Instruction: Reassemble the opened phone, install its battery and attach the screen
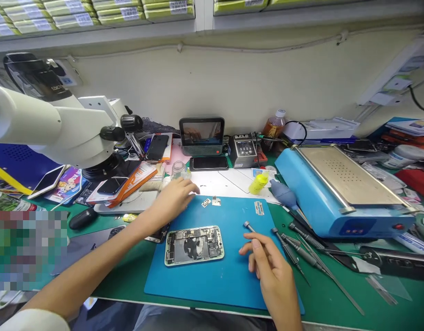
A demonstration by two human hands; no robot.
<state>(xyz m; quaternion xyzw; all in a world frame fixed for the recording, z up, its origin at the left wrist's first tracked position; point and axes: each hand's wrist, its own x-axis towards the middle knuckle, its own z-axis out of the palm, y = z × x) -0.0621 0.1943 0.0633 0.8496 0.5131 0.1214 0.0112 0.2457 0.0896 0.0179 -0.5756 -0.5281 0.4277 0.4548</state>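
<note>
My left hand [177, 197] reaches past the blue mat's [198, 287] far left edge, close to a small glass jar [179, 169]. Its fingers stretch to the right, and nothing shows in them. An opened phone [194, 246] with a pale green frame lies on the mat, its inner parts exposed. My right hand [268, 269] hovers at the mat's right side with curled fingers. The capped end of a screwdriver [249, 227] sticks out past them; the hand hides the rest. Small metal plates [216, 201] lie near the mat's far edge.
Several screwdrivers [289, 250] and tweezers [336, 278] lie to the right, before a blue heating plate machine [301, 193]. A microscope [77, 124] looms at left. A yellow bottle [258, 183], a blower bulb [283, 193] and a display screen [202, 133] stand behind the mat.
</note>
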